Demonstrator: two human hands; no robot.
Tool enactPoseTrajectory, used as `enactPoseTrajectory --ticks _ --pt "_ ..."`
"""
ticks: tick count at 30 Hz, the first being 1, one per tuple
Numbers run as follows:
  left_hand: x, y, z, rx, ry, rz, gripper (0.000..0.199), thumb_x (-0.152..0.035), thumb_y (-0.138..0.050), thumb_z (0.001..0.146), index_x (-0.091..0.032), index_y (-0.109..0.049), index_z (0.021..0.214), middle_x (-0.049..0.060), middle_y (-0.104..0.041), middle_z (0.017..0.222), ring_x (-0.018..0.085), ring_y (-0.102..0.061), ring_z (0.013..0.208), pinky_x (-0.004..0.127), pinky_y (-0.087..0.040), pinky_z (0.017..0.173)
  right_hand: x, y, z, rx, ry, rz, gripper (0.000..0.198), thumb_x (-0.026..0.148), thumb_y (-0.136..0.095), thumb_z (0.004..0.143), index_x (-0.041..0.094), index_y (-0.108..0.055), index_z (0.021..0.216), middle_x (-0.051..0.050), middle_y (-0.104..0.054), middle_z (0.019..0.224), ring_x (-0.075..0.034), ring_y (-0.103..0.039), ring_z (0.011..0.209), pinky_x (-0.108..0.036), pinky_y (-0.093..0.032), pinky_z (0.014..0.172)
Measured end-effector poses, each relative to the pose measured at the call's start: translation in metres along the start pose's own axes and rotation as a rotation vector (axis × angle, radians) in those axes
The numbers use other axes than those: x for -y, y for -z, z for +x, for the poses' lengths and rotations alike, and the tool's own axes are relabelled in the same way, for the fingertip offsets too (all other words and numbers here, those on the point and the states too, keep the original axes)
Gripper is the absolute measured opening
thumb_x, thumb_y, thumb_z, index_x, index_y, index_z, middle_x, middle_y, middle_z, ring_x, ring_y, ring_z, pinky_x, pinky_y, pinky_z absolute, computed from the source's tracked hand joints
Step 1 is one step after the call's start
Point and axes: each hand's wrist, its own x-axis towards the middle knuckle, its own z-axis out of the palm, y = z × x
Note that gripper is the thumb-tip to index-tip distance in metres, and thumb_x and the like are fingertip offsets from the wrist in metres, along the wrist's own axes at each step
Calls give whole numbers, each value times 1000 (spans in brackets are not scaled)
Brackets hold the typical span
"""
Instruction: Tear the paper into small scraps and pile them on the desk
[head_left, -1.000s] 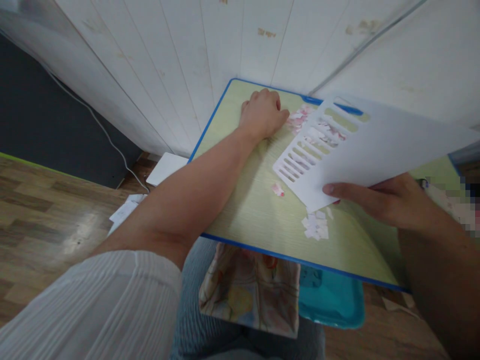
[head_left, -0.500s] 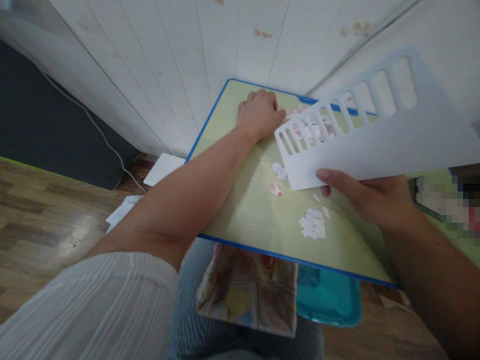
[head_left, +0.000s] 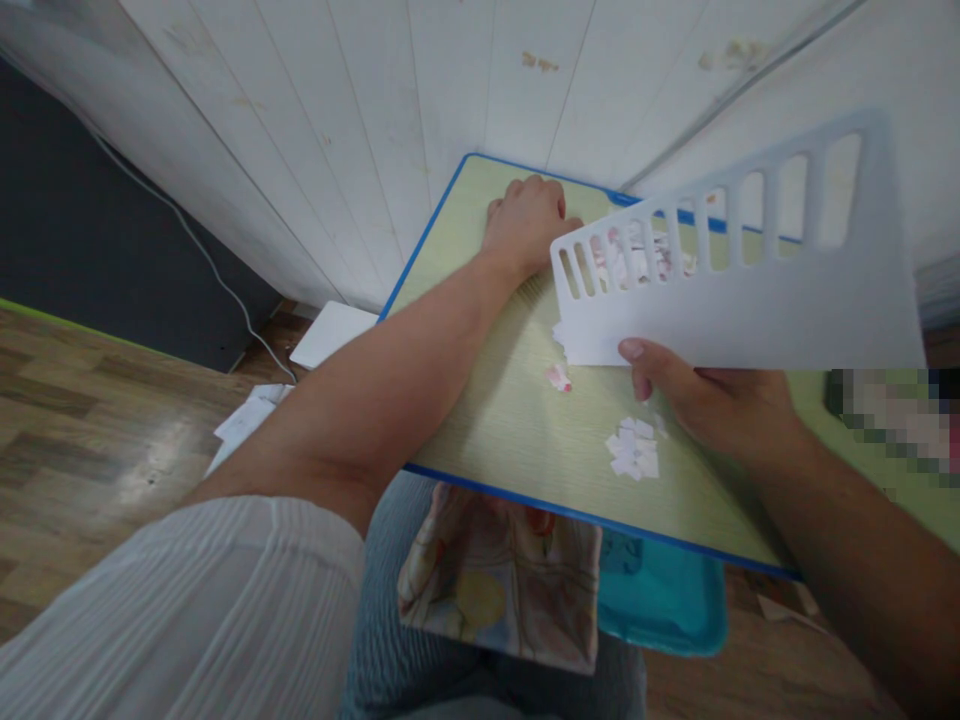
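My right hand (head_left: pixel 720 405) grips the lower edge of a flat white slotted panel (head_left: pixel 750 320), thumb on its near face. The panel is tilted above the table, with a row of rounded slots that widen to the right. Through its slots shows a pile of torn paper scraps (head_left: pixel 637 255), partly hidden. My left hand (head_left: pixel 529 220) rests on the table's far part beside that pile, fingers bent and thumb apart, pointing at the scraps. A pinkish scrap (head_left: pixel 559 378) and a small heap of white paper pieces (head_left: pixel 634 450) lie nearer me.
The pale green table (head_left: pixel 480 420) has a blue rim and meets a white plank wall (head_left: pixel 450 90). A turquoise tray (head_left: pixel 664 600) and a patterned cloth (head_left: pixel 502 590) are below its front edge. A dark panel (head_left: pixel 112 220) with a white cable stands left.
The slotted panel has turned slightly, its right end swinging toward me, and its lower left corner now covers most of the small white scraps there. My left hand stays about where it was.
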Motion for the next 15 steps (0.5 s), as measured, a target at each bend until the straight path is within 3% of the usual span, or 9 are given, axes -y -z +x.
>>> enactPoseTrajectory --ticks 4,8,13,15 --pt "0 0 0 3 -5 56 22 -50 -69 107 -36 -85 112 8 -80 151 36 -62 143 57 -53 122 -4 -1 3 -112 -8 -8 73 81 -76 105 31 -60 55 -3 -68 61 -24 -68 62 -41 -60 63" --pt "-1 1 0 16 17 39 17 -50 -69 110 -42 -84 111 4 -84 140 37 -58 146 58 -50 124 -5 -3 5 -125 19 -20 78 89 -73 103 31 -59 53 -4 -65 60 -23 -65 61 -41 -60 63" --pt "-6 3 -1 19 -2 91 21 -39 -70 108 -29 -85 119 11 -80 149 36 -65 143 53 -55 121 -6 0 6 -64 42 -51 75 81 -73 106 30 -58 54 -3 -64 59 -24 -67 62 -40 -59 63" --pt "-6 1 1 15 -3 90 20 -39 -68 109 -29 -84 116 11 -79 149 35 -65 142 53 -55 121 -8 3 5 -69 30 -54 70 73 -77 106 30 -59 54 -3 -66 60 -24 -68 61 -40 -59 62"
